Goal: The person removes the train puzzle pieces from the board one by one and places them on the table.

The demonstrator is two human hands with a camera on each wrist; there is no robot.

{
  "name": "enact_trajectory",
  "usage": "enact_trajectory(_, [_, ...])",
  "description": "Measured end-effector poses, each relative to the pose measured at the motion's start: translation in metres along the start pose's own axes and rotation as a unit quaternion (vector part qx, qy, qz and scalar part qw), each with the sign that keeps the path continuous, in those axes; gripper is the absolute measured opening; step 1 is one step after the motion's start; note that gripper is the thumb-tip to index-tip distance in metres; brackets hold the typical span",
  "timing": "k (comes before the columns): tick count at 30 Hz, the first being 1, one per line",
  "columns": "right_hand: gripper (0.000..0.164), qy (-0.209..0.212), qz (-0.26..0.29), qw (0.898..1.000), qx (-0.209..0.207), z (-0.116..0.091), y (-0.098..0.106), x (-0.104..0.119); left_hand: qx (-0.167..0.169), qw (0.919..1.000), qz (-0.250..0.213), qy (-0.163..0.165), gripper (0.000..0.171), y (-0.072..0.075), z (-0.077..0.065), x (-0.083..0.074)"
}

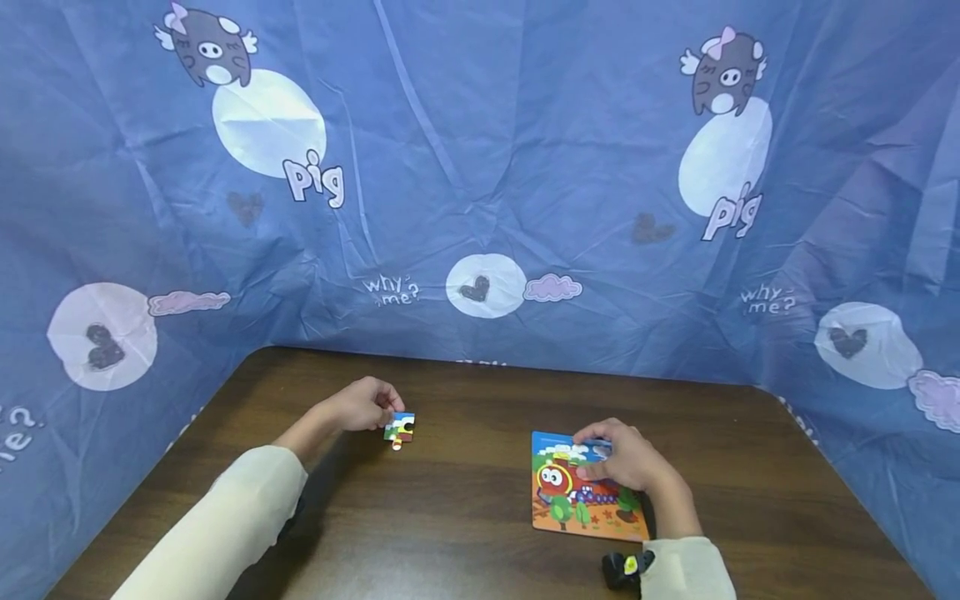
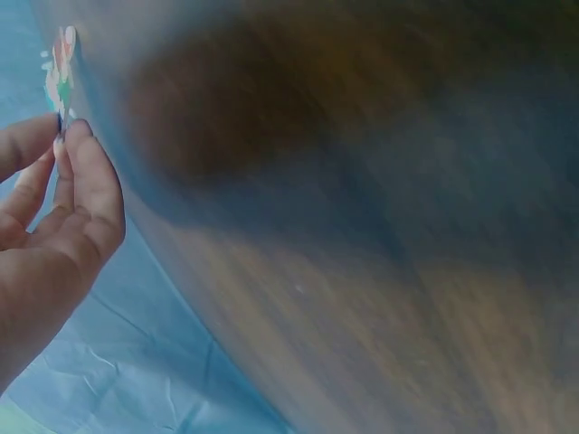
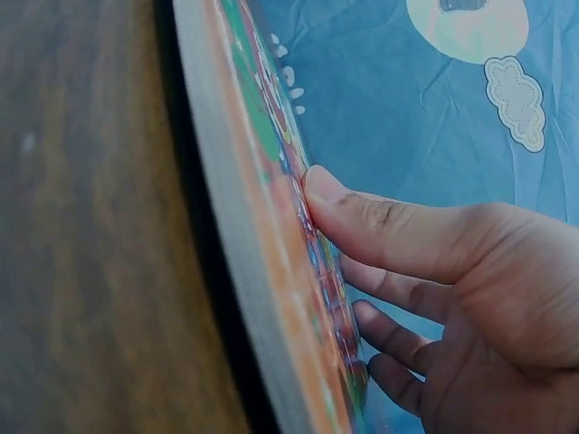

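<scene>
My left hand (image 1: 365, 405) pinches a small jigsaw piece (image 1: 400, 427) between thumb and fingertips, over the left half of the table. Blue, white, green and red show on the piece. In the left wrist view, that jigsaw piece (image 2: 61, 74) appears nearly edge-on above the fingertips. On the right lies a square jigsaw puzzle (image 1: 553, 512) with a red cartoon train, trees and an orange ground. My right hand (image 1: 626, 457) rests on its upper right part and hides some of the picture. In the right wrist view, the thumb (image 3: 327, 188) touches the puzzle's face, with the other fingers loosely bent beside it.
Both things are on a dark brown wooden table (image 1: 450, 500). A blue cloth (image 1: 480, 167) printed with pigs and hearts hangs behind and at the sides. A black wrist strap piece with a yellow mark (image 1: 628, 567) sits by the right sleeve.
</scene>
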State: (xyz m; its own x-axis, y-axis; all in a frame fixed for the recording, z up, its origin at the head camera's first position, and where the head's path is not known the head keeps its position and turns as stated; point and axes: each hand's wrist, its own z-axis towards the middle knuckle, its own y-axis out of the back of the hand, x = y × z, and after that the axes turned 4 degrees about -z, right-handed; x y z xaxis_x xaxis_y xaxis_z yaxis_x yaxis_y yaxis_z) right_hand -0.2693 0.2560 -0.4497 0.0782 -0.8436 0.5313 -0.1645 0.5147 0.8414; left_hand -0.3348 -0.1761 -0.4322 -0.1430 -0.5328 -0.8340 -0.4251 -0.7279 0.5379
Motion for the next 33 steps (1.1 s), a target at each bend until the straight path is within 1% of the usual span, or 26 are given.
enact_trajectory(5, [0.041,0.003,-0.019,1.000,0.002,-0.001,0.002,0.000,-0.005,0.9997,0.024,0.000,0.015,0.004,-0.003,0.005])
enact_trajectory(9, [0.040,0.008,-0.001,1.000,0.004,-0.001,0.004,-0.002,-0.004,0.9992,0.038,0.008,0.013,0.005,-0.002,0.007])
enact_trajectory(15, [0.036,0.004,0.021,1.000,-0.007,-0.004,0.012,-0.003,-0.011,0.9992,0.027,0.027,0.012,0.006,0.003,0.004])
enact_trajectory(18, [0.032,-0.001,0.030,0.999,-0.022,-0.005,0.015,-0.006,-0.013,0.9994,0.022,0.023,0.012,0.004,0.007,-0.002])
enact_trajectory(22, [0.029,-0.018,0.034,0.999,-0.034,-0.008,0.018,-0.010,-0.008,0.9998,0.013,0.009,0.014,-0.005,0.015,-0.013])
enact_trajectory(25, [0.031,-0.026,0.027,0.999,-0.035,-0.008,0.019,-0.013,0.001,0.9999,0.005,-0.011,0.014,-0.017,0.023,-0.023])
enact_trajectory(29, [0.031,-0.032,0.025,0.999,-0.031,-0.008,0.020,-0.016,0.014,0.9995,-0.013,-0.025,0.013,-0.036,0.033,-0.038])
enact_trajectory(31, [0.032,-0.037,0.026,0.999,-0.028,-0.007,0.020,-0.017,0.020,0.9993,-0.012,-0.029,0.010,-0.047,0.038,-0.048])
enact_trajectory(33, [0.032,-0.041,0.026,0.998,-0.026,-0.007,0.020,-0.019,0.024,0.9988,0.003,-0.043,0.008,-0.058,0.044,-0.057])
